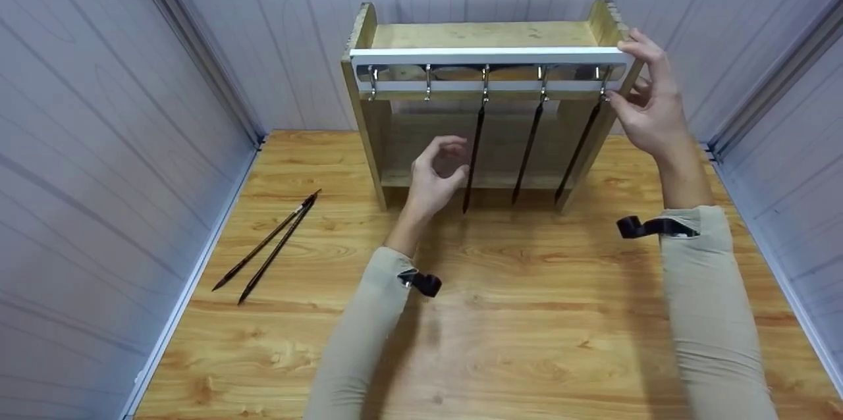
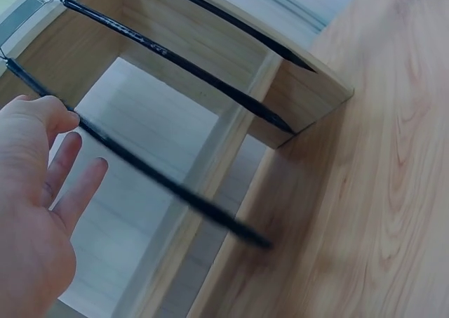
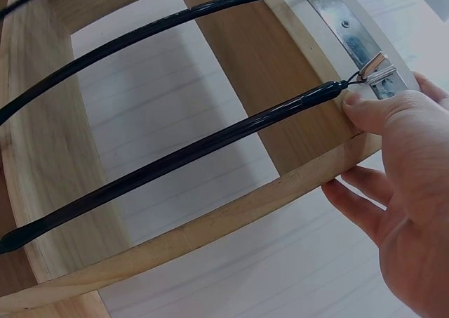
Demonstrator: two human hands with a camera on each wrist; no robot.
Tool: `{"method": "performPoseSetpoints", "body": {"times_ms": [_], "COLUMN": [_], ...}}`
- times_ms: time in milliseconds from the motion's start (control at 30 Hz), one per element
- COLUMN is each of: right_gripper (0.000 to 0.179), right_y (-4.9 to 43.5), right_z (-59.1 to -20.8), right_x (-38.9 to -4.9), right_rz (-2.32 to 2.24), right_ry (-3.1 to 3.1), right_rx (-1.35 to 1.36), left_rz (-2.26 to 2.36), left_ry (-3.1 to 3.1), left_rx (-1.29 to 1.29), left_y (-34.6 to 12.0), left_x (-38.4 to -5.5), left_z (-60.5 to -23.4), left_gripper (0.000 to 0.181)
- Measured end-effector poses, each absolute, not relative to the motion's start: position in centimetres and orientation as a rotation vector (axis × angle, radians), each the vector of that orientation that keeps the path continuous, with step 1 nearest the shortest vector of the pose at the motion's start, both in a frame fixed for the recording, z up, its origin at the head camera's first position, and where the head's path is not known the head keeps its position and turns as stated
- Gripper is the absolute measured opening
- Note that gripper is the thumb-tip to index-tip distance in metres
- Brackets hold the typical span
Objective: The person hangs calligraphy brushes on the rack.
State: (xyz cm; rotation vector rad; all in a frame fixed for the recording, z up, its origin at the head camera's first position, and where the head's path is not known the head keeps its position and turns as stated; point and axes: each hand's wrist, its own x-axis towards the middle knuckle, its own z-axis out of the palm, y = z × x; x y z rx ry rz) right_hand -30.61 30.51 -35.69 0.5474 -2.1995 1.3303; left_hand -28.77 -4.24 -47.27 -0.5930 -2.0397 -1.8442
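Three dark calligraphy brushes hang by loops from the hook rail (image 1: 454,85) on the front of a small wooden shelf (image 1: 369,137). Beside the leftmost hanging brush (image 1: 475,157) is my left hand (image 1: 435,176), its fingers loosely curved and the thumb apart from the index finger. In the left wrist view that brush (image 2: 161,176) looks blurred at its lower end, and the thumb overlaps its upper part. My right hand (image 1: 649,97) grips the shelf's upper right side, thumb in front and fingers behind, near the rightmost brush (image 3: 210,146). The middle brush (image 1: 527,157) hangs between.
Two more brushes (image 1: 280,245) lie crossed at one end on the wood-grain tabletop (image 1: 500,328), to the left. The two left hooks (image 1: 428,81) carry nothing. Pale panel walls (image 1: 85,143) stand at the back and both sides. Each wrist wears a black strap (image 1: 421,282).
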Motion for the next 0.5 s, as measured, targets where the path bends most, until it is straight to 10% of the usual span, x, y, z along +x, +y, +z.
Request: {"method": "performPoseSetpoints", "body": {"times_ms": [500], "right_gripper": [0.066], "right_y": [30.6], "right_z": [-35.7], "right_x": [-30.7], "right_rz": [1.336], "right_ry": [-2.22], "right_rx": [0.531], "left_rz": [-1.614], "left_ry": [-2.273], "left_rx": [-0.672], "left_y": [-10.1], "left_x": [-27.1], "left_z": [-48.6], "left_gripper": [0.043]}}
